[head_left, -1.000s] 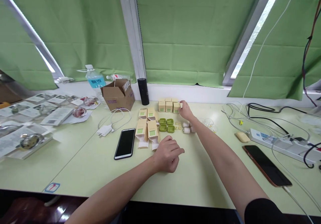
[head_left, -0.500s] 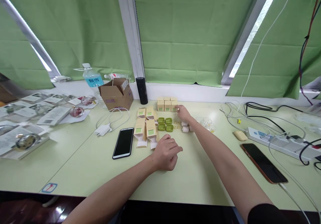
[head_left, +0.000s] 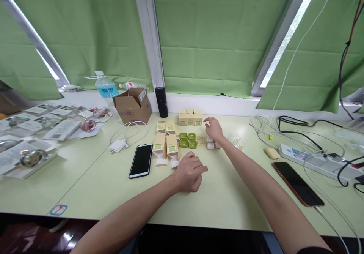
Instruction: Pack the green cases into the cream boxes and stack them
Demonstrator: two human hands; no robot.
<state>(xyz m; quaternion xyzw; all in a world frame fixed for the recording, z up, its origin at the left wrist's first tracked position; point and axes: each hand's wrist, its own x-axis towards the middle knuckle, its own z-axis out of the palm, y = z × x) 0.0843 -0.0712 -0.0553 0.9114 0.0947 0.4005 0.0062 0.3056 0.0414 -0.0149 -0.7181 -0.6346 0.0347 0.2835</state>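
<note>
Currently, the right hand (head_left: 214, 129) is held just beside a block of small cream cartons (head_left: 190, 119), with its fingers half open and nothing seen gripped. The left hand (head_left: 190, 172) is placed low over the tabletop (head_left: 224, 197), loosely curled; whether anything is enclosed cannot be told. In front of the block, four green dishes (head_left: 192, 144) are arranged two by two, flanked on the left by longer open-flapped cartons (head_left: 159, 141) and on the right by white rolls (head_left: 210, 146).

place: apparently an office-like workroom | long table (head_left: 93, 185) | power strip (head_left: 295, 154) | small cartons (head_left: 190, 122) | green window blinds (head_left: 204, 37)
</note>
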